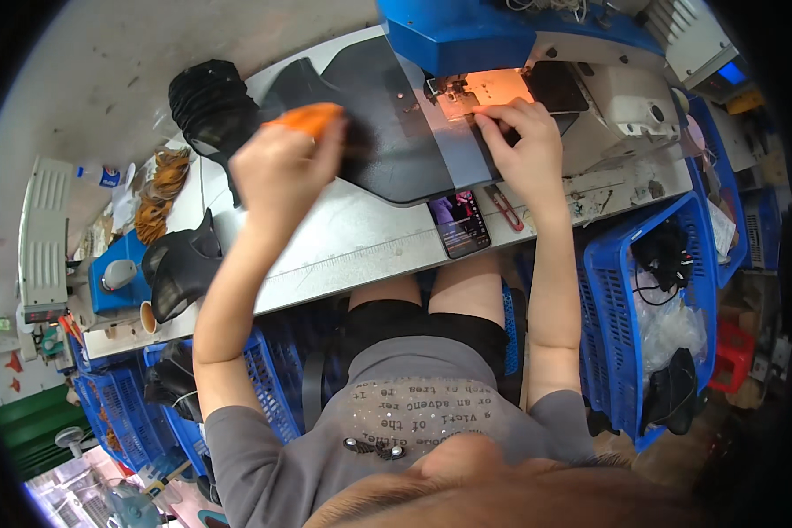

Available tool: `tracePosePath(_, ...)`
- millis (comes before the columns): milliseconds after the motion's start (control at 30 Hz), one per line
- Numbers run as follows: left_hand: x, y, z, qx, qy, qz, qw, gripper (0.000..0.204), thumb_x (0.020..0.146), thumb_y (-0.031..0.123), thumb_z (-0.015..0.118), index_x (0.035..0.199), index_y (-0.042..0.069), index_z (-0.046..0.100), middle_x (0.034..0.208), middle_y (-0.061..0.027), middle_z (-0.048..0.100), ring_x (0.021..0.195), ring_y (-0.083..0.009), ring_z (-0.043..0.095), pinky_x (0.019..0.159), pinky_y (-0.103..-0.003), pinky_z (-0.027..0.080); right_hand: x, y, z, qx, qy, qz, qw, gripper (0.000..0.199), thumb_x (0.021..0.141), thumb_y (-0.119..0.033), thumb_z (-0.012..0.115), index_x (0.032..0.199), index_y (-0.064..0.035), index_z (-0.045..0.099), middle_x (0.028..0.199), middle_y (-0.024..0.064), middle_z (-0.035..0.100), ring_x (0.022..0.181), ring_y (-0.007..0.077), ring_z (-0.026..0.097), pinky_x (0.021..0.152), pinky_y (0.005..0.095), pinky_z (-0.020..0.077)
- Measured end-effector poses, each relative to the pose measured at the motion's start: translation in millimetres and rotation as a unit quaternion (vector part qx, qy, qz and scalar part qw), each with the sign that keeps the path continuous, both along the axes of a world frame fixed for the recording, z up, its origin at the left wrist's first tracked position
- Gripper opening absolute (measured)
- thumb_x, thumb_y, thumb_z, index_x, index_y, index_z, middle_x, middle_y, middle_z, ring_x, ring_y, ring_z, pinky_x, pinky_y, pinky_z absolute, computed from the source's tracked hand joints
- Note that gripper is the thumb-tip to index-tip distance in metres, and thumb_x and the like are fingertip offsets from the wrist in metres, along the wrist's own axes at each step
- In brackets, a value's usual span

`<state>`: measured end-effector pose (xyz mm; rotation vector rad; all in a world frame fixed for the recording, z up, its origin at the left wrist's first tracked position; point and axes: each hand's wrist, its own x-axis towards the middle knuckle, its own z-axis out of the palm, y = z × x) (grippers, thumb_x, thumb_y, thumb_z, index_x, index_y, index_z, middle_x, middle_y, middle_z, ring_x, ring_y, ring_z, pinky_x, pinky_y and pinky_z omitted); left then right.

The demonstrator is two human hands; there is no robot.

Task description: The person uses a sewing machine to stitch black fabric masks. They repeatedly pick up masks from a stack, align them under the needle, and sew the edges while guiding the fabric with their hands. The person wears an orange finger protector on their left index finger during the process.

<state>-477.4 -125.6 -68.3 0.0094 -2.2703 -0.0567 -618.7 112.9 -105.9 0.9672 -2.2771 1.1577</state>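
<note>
My left hand (282,167) is closed around a bright orange piece of material (312,119), raised above the left part of a large black sheet (387,132). Motion smears the hand, and the orange piece's shape is hard to tell. The blue sewing machine (462,40) stands over the sheet's right side, its lamp lighting the needle area (458,95). Just below the needle area, my right hand (524,145) has thumb and fingers bent in toward each other. What lies between those fingertips is too small to make out.
A phone (459,224) and red thread snips (504,209) lie along the table's front edge. Black shaped pieces (209,101) are stacked at the left, near brown bundles (160,189). Blue plastic crates (625,299) holding black pieces flank my seat.
</note>
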Motion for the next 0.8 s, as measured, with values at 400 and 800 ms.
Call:
tracePosePath(400, -20, 46, -6, -0.008, -0.226, -0.229, 0.947, 0.037, 0.090, 0.018, 0.061, 0.124, 0.005, 0.063, 0.124, -0.0139, 0.061, 0.108, -0.0320, 0.057, 0.092, -0.041, 0.041, 12, 2, 6, 0.034, -0.026, 0.040, 0.998, 0.020, 0.077, -0.026, 0.078, 0.088, -0.0096, 0.076, 0.082, 0.0059, 0.063, 0.083, 0.0257, 0.058, 0.081, 0.0392, 0.0432)
tracePosePath(800, -58, 31, -7, -0.036, -0.200, -0.204, 0.958, 0.032, 0.089, 0.022, 0.061, 0.112, -0.001, 0.064, 0.116, -0.0160, 0.065, 0.103, -0.0308, 0.060, 0.094, -0.042, 0.041, -7, -32, 2, 0.099, -0.027, -0.048, 0.994, 0.020, 0.080, -0.028, 0.073, 0.089, -0.0095, 0.074, 0.081, 0.0104, 0.070, 0.083, 0.0294, 0.064, 0.080, 0.0406, 0.0454)
